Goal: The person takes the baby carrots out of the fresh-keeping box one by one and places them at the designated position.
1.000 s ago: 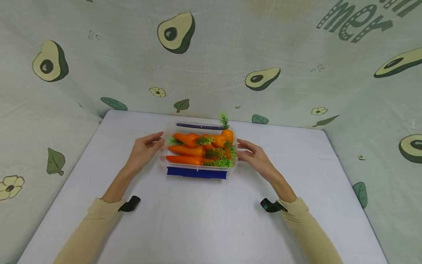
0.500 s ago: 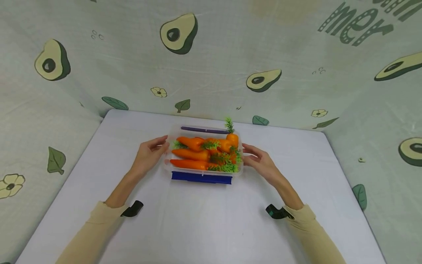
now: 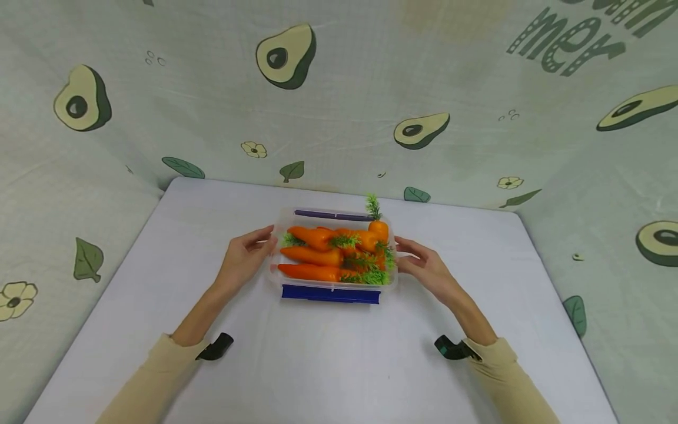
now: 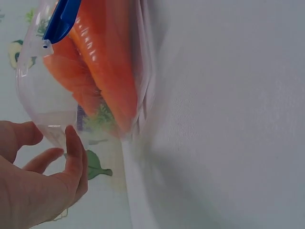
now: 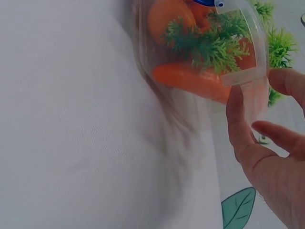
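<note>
A clear plastic container [image 3: 275, 272] full of orange carrots [image 3: 312, 272] with green tops stands on the white table. The left hand [image 3: 241, 262] holds its left end; in the left wrist view, thumb and fingers of that hand [image 4: 50, 183] pinch the rim of the container [image 4: 29, 90]. At the opposite end the right hand [image 3: 430, 272] grips it, and the right wrist view has fingers of this hand [image 5: 274, 155] around the edge of the container [image 5: 259, 45]. One carrot's green top [image 3: 373, 206] sticks out over the back edge.
A blue latch flap [image 3: 331, 294] hangs out along the container's near side, and another dark blue one [image 3: 333, 216] lies along the far side. Behind the white table [image 3: 339, 365] hangs a pale cloth [image 3: 339, 88] printed with avocados and leaves, which also covers both sides.
The container has shifted to the right and nearer to the person, with both hands moving along while holding its ends. The carrots keep their arrangement inside.
</note>
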`<state>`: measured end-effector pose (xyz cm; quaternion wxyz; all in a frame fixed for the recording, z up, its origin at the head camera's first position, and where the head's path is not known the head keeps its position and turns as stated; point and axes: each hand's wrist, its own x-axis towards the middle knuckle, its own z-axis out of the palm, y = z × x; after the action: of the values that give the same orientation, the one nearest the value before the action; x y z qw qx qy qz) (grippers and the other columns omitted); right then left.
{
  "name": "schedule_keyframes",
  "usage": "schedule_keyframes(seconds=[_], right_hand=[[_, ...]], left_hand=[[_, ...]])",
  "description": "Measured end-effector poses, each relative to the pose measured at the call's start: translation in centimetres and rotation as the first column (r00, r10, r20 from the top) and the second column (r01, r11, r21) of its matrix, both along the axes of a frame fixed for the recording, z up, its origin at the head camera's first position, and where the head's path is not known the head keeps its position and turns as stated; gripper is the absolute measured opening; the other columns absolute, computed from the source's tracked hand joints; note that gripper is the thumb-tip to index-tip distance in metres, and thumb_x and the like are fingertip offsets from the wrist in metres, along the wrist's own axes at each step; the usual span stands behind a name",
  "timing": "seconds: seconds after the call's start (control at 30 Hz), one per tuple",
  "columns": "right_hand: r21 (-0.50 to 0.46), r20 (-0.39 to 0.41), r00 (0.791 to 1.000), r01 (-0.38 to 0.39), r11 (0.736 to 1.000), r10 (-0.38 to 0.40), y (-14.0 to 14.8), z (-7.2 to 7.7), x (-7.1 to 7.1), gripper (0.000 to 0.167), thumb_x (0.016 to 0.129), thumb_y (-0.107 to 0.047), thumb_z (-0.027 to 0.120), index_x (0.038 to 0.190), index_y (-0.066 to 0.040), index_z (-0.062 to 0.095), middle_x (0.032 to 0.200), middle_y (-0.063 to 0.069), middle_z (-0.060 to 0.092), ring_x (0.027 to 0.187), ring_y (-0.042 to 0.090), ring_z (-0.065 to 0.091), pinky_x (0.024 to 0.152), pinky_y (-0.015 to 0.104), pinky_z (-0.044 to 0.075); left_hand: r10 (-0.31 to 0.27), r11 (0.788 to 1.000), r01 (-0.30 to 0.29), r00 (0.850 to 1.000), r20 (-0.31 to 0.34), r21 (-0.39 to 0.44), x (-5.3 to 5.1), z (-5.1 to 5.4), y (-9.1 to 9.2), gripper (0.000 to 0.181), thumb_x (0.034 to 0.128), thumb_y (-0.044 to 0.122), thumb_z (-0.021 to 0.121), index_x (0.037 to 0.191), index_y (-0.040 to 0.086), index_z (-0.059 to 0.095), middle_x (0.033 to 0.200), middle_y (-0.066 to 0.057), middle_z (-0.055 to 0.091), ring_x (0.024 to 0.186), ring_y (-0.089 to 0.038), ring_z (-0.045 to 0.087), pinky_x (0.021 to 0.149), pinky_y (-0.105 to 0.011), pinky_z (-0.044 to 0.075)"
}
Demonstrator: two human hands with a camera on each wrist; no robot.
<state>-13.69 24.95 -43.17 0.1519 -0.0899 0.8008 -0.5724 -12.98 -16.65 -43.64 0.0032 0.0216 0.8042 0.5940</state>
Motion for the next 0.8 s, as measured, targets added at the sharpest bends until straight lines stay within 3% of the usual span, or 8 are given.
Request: schedule_keyframes(seconds=[0.27,0.43,0.6,0.8], right_hand=[[0.025,0.001,0.999,-0.047,0.999,0.047,0.5,0.6,0.2,0.061,0.105,-0.02,0.061,0.159,-0.004,0.036,0.152,0.023,0.045,0.12,0.029,0.063,0.095,0.025,0.055],[0.092,-0.027,0.995,-0.09,0.992,0.093,0.4,1.5,-0.2,0.061,0.104,-0.017,0.062,0.157,0.001,0.037,0.149,0.025,0.048,0.12,0.032,0.062,0.096,0.028,0.055],[0.167,-0.065,0.991,-0.107,0.98,0.12,0.3,2.5,-0.7,0.055,0.105,-0.016,0.06,0.152,0.004,0.042,0.148,0.027,0.05,0.123,0.039,0.06,0.098,0.035,0.056],[0.215,-0.112,0.988,-0.081,0.973,0.107,0.2,3.7,-1.3,0.05,0.106,-0.018,0.059,0.149,0.005,0.046,0.15,0.026,0.048,0.12,0.043,0.061,0.105,0.048,0.05]], left_hand=[[0.01,0.999,-0.007,0.998,0.059,-0.05,0.1,0.1,0.2,0.054,0.1037,0.032,0.064,0.149,0.005,0.053,0.133,-0.022,0.063,0.118,-0.036,0.065,0.092,-0.015,0.052],[0.009,0.999,-0.002,0.99,0.14,-0.052,-0.8,0.1,0.0,0.061,0.1041,0.041,0.061,0.152,0.006,0.048,0.136,-0.022,0.061,0.115,-0.034,0.064,0.099,-0.029,0.054],[-0.008,1.0,0.005,0.973,0.23,0.01,-1.9,0.2,0.0,0.066,0.1042,0.047,0.057,0.154,0.006,0.045,0.143,-0.021,0.057,0.119,-0.034,0.061,0.108,-0.041,0.048],[-0.031,0.997,0.012,0.966,0.258,0.075,-2.7,0.3,0.0,0.068,0.1025,0.049,0.06,0.153,0.006,0.047,0.142,-0.02,0.056,0.12,-0.034,0.058,0.094,-0.02,0.052]])
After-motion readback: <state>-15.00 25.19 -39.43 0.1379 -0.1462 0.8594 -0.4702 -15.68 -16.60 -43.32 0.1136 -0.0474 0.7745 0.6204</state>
